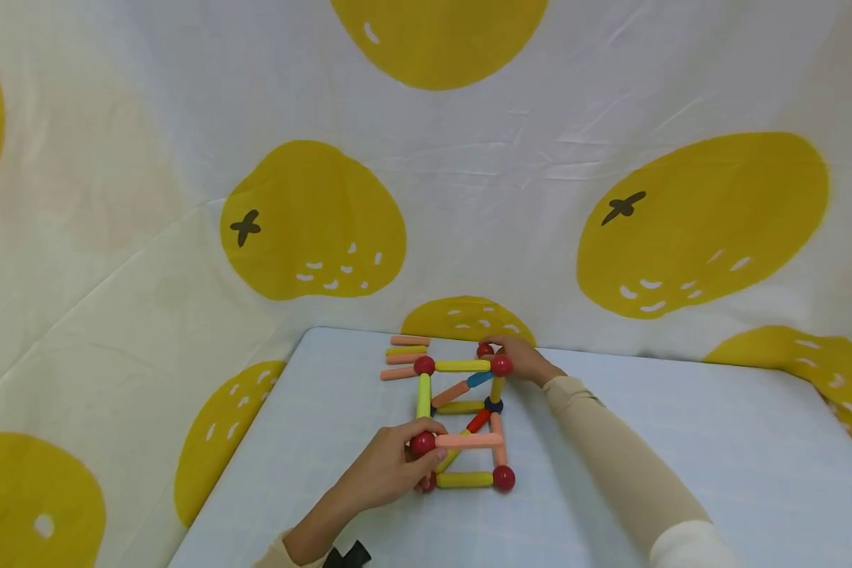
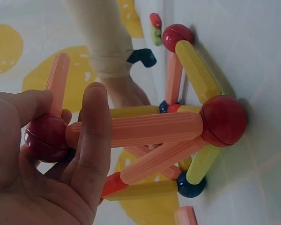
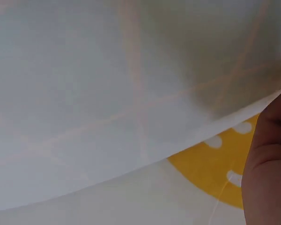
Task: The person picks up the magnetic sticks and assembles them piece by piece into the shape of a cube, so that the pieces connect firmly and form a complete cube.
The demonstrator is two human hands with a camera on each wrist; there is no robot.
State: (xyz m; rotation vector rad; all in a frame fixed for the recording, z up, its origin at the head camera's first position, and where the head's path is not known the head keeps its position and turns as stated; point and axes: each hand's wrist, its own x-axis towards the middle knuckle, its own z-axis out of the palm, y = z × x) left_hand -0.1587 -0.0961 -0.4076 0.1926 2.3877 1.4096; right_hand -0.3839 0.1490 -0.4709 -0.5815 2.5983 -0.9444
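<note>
On the table stands a framework of magnetic sticks and balls [image 1: 463, 366], with yellow, salmon, red and blue sticks joined by red and dark blue balls. My left hand [image 1: 390, 465] holds a red ball [image 1: 423, 444] at its near left corner, thumb and fingers around it. In the left wrist view that ball [image 2: 47, 138] carries a salmon stick [image 2: 154, 129] running to another red ball [image 2: 224, 121]. Behind the framework, my right hand [image 1: 528, 361] has its fingers on a red ball [image 1: 485, 349]; its fingertips are partly hidden. The right wrist view shows only part of this hand [image 3: 269, 164].
Several loose salmon and yellow sticks [image 1: 406, 349] lie at the back left of the table [image 1: 312, 442]. A lemon-patterned cloth [image 1: 468, 221] hangs right behind the table's far edge.
</note>
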